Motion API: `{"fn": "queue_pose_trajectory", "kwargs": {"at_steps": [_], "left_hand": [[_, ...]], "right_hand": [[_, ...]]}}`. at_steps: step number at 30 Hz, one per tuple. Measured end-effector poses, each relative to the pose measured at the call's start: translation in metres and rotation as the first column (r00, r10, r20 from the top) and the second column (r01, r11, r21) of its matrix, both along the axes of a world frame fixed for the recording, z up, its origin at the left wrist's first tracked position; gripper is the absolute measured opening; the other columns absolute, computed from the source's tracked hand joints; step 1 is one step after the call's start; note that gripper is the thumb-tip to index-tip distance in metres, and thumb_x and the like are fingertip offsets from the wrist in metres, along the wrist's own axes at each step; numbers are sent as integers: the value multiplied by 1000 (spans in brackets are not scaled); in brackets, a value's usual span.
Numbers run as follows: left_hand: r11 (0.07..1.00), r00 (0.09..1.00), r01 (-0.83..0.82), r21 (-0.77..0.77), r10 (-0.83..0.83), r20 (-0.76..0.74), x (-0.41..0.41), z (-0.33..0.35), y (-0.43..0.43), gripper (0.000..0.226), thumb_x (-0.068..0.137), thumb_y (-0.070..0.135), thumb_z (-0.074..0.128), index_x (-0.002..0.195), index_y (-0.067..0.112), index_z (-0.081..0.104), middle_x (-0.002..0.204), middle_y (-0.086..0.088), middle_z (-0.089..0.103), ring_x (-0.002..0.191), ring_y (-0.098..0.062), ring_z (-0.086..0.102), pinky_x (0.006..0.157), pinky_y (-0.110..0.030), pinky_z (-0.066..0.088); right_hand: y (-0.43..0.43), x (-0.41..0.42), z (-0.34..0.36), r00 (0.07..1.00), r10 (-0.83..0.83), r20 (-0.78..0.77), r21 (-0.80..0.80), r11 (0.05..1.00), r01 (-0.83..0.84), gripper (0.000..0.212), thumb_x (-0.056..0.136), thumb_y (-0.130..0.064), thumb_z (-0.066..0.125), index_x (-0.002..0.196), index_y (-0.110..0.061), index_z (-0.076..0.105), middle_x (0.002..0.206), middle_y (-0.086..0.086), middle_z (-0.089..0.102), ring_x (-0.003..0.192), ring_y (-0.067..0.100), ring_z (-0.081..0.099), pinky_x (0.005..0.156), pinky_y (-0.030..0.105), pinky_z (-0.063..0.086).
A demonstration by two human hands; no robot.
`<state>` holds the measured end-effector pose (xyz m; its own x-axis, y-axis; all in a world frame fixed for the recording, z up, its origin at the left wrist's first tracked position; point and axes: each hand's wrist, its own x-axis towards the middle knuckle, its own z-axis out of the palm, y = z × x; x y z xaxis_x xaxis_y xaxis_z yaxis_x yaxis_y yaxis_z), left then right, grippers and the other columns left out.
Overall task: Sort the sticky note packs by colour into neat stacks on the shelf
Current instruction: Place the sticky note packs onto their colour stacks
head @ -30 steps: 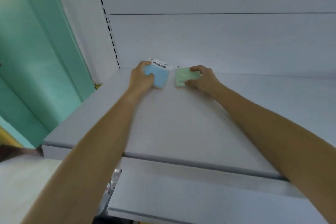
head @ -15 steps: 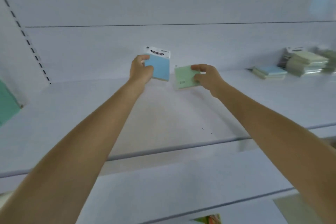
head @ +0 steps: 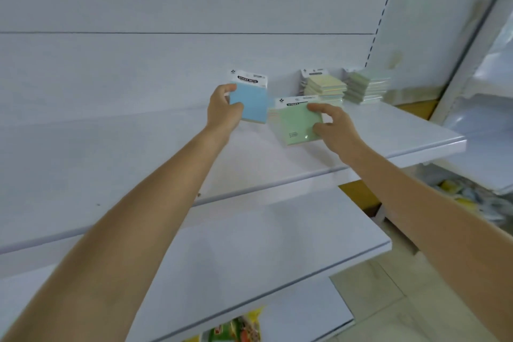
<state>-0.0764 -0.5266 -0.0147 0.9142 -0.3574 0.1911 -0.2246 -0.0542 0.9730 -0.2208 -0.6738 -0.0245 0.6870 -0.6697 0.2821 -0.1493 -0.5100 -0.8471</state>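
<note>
Above the white metal shelf (head: 374,130), the left hand (head: 222,111) grips one blue plastic-wrapped sticky-note pack (head: 254,105), the right hand (head: 333,125) one green pack (head: 294,126), near two stacks (head: 324,89).

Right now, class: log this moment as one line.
left hand: holds blue pack | right hand: holds green pack | yellowish stack, green stack: on shelf

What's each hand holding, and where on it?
Left hand grips the blue pack by its left edge, thumb on the front. Right hand holds the green pack by its right edge.
</note>
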Motion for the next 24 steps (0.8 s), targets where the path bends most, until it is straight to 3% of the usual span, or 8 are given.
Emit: {"fn": "queue_pose_trajectory", "kwargs": {"at_steps": [4, 7, 9, 12, 14, 16, 18, 24], "left_hand": [[999, 1000, -10, 39, 10, 6, -19, -1, -48, 49, 79, -3, 46, 125, 12, 48, 120, -14, 55, 109, -28, 56, 98, -44, 49], [998, 999, -52, 45, 51, 14, -14, 1, -74, 50, 79, -1, 47, 128, 11, 47, 125, -18, 54, 102, -26, 54, 99, -43, 48], [996, 997, -73, 50, 72, 18, -6, 4, -88, 51, 80, -1, 47, 130, 10, 45, 125, -19, 54, 99, -24, 54, 100, -43, 48], [992, 993, -118, 35, 117, 15, 14, 9, -106, 52, 79, -1, 49, 130, 9, 46, 120, -18, 55, 111, -32, 56, 100, -45, 47], [989, 989, -150, 20, 150, -4, 30, 10, -116, 53, 79, 1, 52, 130, 10, 46, 123, -19, 55, 114, -32, 56, 100, -45, 47], [990, 991, -136, 37, 137, -15, 41, 7, -124, 51, 80, 1, 55, 130, 9, 48, 107, -12, 60, 104, -30, 58, 100, -43, 48], [994, 996, -92, 61, 93, -13, 49, 2, -131, 50, 80, 1, 58, 129, 7, 49, 80, 2, 51, 90, -24, 54, 96, -38, 47], [979, 997, -73, 192, 64, 52, 64, -18, -146, 47, 82, 9, 63, 127, 8, 52, 74, 7, 43, 90, -15, 47, 83, -23, 37]], "right_hand": [[-52, -33, -5, 999, -34, -33, 12, 999, 34, 48, 86, 4, 45, 128, -16, 53, 139, 10, 39, 91, 19, 47, 78, 24, 40], [-86, -39, -7, 999, -47, 0, 44, 998, 47, 47, 86, 3, 45, 127, -20, 53, 138, 8, 39, 93, 20, 49, 75, 23, 41], [-104, -37, -8, 999, -51, 18, 74, 996, 50, 47, 86, 2, 45, 126, -20, 53, 135, 5, 40, 93, 20, 49, 76, 23, 41], [-127, -25, -7, 998, -42, 54, 87, 996, 37, 47, 85, 3, 45, 125, -20, 54, 122, -1, 41, 91, 19, 48, 65, 13, 40], [-141, -12, -5, 995, -20, 96, 86, 996, 11, 47, 84, 4, 45, 123, -19, 55, 121, 0, 42, 88, 19, 46, 66, 13, 40], [-155, 3, 0, 989, 2, 149, 93, 996, -16, 47, 82, 5, 45, 121, -19, 56, 127, 6, 46, 87, 20, 46, 76, 22, 44], [-165, 19, 9, 981, 23, 194, 104, 994, -43, 47, 80, 5, 46, 118, -21, 58, 126, 8, 49, 88, 20, 48, 79, 29, 44], [-195, 54, 32, 967, 41, 253, 102, 992, -69, 46, 81, 0, 45, 117, -25, 57, 129, 6, 48, 85, 18, 51, 54, 9, 42]]}}
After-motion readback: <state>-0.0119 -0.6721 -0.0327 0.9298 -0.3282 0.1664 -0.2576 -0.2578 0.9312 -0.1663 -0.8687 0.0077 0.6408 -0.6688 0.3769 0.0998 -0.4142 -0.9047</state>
